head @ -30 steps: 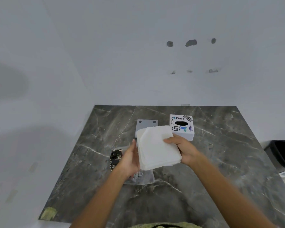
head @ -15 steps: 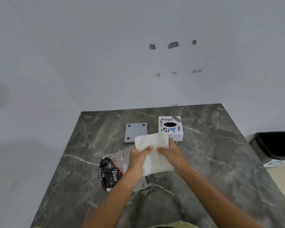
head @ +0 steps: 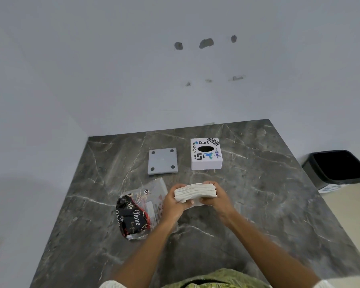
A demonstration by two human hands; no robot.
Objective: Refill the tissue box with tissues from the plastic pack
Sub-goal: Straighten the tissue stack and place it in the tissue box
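Observation:
A folded stack of white tissues is held edge-on just above the table, gripped from both sides by my left hand and my right hand. The white tissue box, covered in stickers and with an oval hole on top, stands on the table beyond my hands. Its grey base plate lies flat to the box's left, apart from it. The crumpled plastic pack, black and red with "Dove" printed on it, lies to the left of my left hand.
The dark marble table meets a white wall at the back and left. A black waste bin stands on the floor off the table's right edge.
The tissue stack was held flat and broad; both hands have folded it and turned it edge-on, lower and nearer to me. The view has shifted, so more of the plastic pack shows.

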